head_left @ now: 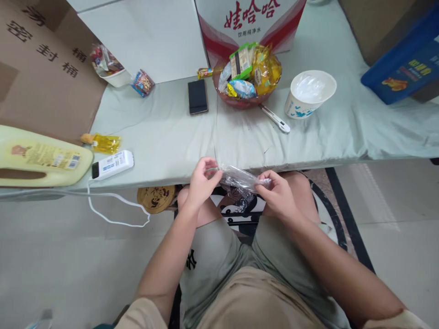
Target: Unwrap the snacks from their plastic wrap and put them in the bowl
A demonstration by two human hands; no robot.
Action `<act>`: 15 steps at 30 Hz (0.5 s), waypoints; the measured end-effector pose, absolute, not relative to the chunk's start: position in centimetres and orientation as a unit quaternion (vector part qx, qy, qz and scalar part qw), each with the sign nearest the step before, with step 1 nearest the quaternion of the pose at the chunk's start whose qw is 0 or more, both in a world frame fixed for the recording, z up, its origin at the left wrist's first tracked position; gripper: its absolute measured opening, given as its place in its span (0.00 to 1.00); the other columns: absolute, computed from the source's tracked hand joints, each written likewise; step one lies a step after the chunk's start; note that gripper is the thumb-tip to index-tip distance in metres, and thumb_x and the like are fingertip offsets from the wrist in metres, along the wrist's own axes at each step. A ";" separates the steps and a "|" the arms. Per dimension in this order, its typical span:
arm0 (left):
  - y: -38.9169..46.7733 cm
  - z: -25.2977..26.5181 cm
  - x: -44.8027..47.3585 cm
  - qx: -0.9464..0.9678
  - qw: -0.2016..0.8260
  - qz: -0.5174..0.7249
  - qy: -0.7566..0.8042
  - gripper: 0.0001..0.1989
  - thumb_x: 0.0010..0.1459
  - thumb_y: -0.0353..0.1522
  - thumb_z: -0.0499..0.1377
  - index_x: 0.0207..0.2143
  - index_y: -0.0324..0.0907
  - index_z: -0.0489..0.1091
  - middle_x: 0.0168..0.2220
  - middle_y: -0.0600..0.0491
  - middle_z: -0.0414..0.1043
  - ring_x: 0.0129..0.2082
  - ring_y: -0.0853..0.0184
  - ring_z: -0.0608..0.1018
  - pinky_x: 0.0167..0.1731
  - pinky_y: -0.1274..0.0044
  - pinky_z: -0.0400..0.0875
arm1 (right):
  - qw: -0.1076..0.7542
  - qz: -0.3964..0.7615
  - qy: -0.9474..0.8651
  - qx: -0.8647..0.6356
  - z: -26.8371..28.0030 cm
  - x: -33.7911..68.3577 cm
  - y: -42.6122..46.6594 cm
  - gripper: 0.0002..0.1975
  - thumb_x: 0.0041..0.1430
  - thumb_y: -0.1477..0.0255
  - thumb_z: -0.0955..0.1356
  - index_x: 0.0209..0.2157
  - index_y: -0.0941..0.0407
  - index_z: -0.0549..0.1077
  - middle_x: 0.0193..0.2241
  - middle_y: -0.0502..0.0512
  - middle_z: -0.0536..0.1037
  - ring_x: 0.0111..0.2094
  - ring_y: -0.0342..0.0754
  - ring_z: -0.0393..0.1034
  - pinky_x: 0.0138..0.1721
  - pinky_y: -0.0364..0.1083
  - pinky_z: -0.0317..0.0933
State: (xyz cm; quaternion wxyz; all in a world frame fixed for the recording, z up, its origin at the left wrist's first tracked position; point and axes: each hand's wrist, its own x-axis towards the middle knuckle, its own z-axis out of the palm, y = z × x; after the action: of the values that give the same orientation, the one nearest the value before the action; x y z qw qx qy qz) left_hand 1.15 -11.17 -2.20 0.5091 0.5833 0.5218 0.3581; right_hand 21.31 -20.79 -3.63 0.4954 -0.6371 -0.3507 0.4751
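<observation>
A crumpled, see-through plastic bag (pixel 238 176) is stretched between my two hands, just off the table's front edge and above my lap. My left hand (pixel 204 180) has its fingers curled, thumb and fingertips closed on the bag's left end. At the other end, my right hand (pixel 278 194) pinches a bunched part of the plastic between thumb and fingers. Loose folds of the bag hang down between my knees.
On the cloth-covered table (pixel 164 137) are a snack bowl (pixel 236 99), a phone (pixel 198 97), a white-handled knife (pixel 276 119), a lined paper tub (pixel 298 107) and a white device (pixel 116 163) with a dangling cable (pixel 113 221). A yellow jug (pixel 41 157) stands left; boxes line the back.
</observation>
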 end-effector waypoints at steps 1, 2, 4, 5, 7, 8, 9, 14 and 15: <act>-11.8 -2.1 1.4 0.592 0.452 0.385 0.545 0.11 0.51 0.32 0.66 0.34 0.43 0.66 0.34 0.55 0.71 0.35 0.69 0.75 0.39 0.77 0.73 | 0.498 0.433 -0.382 -0.647 -3.7 21.2 -21.3 0.08 0.50 0.68 0.70 0.29 0.54 0.67 0.26 0.48 0.71 0.26 0.43 0.62 0.29 0.43 0.57; -12.6 -2.1 1.7 0.603 0.421 0.394 0.551 0.10 0.54 0.33 0.65 0.31 0.43 0.65 0.30 0.55 0.69 0.33 0.69 0.74 0.38 0.76 0.73 | 0.506 0.399 -0.412 -0.645 -3.7 21.1 -21.7 0.06 0.50 0.70 0.69 0.27 0.54 0.67 0.26 0.49 0.72 0.28 0.44 0.64 0.31 0.44 0.58; -14.2 -2.5 2.3 0.638 0.455 0.361 0.505 0.08 0.56 0.36 0.65 0.34 0.44 0.69 0.34 0.53 0.74 0.38 0.65 0.77 0.43 0.72 0.74 | 0.526 0.373 -0.459 -0.611 -3.5 21.0 -22.6 0.04 0.52 0.73 0.68 0.27 0.54 0.67 0.31 0.52 0.76 0.34 0.46 0.69 0.36 0.45 0.61; -14.9 -3.0 2.7 0.656 0.488 0.341 0.465 0.14 0.54 0.38 0.67 0.41 0.44 0.71 0.42 0.50 0.76 0.45 0.62 0.78 0.49 0.70 0.74 | 0.529 0.388 -0.476 -0.586 -3.3 21.0 -22.9 0.04 0.53 0.73 0.68 0.28 0.54 0.66 0.35 0.53 0.78 0.36 0.47 0.70 0.38 0.45 0.62; -16.0 -4.0 3.5 0.652 0.558 0.323 0.398 0.33 0.49 0.43 0.72 0.55 0.45 0.68 0.57 0.44 0.73 0.57 0.55 0.75 0.57 0.67 0.71 | 0.521 0.449 -0.487 -0.539 -3.0 21.0 -23.4 0.04 0.58 0.72 0.67 0.31 0.54 0.66 0.38 0.54 0.79 0.36 0.46 0.71 0.37 0.45 0.63; -16.4 -4.5 4.0 0.640 0.593 0.315 0.374 0.39 0.47 0.45 0.73 0.59 0.45 0.66 0.60 0.43 0.71 0.59 0.54 0.74 0.57 0.66 0.71 | 0.514 0.478 -0.483 -0.523 -2.8 21.1 -23.6 0.04 0.59 0.71 0.67 0.32 0.53 0.66 0.38 0.53 0.79 0.36 0.46 0.71 0.37 0.45 0.63; -16.5 -4.9 4.4 0.624 0.623 0.307 0.359 0.40 0.47 0.47 0.72 0.60 0.44 0.65 0.59 0.42 0.72 0.58 0.53 0.76 0.56 0.66 0.72 | 0.509 0.499 -0.477 -0.514 -2.7 21.2 -23.6 0.04 0.60 0.70 0.67 0.35 0.53 0.67 0.37 0.53 0.79 0.35 0.46 0.70 0.36 0.45 0.64; -16.1 -4.3 6.1 0.591 0.659 0.285 0.367 0.25 0.57 0.50 0.65 0.46 0.40 0.76 0.43 0.45 0.79 0.43 0.59 0.80 0.43 0.71 0.74 | 0.510 0.511 -0.437 -0.537 -2.7 22.0 -23.6 0.12 0.58 0.63 0.70 0.41 0.53 0.70 0.33 0.52 0.76 0.32 0.46 0.70 0.32 0.44 0.64; -16.0 -3.9 6.3 0.594 0.657 0.288 0.363 0.23 0.58 0.50 0.65 0.43 0.39 0.76 0.42 0.46 0.79 0.41 0.60 0.79 0.41 0.72 0.73 | 0.516 0.484 -0.422 -0.567 -2.9 22.1 -23.5 0.12 0.58 0.63 0.71 0.41 0.53 0.70 0.33 0.52 0.76 0.31 0.46 0.70 0.33 0.45 0.65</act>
State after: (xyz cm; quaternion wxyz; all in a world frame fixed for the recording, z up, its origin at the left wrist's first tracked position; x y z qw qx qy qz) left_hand 6.26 -16.00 -3.88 0.6572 0.5945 0.3629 0.2881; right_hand 22.08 -23.53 -2.88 0.5162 -0.5668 -0.4219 0.4840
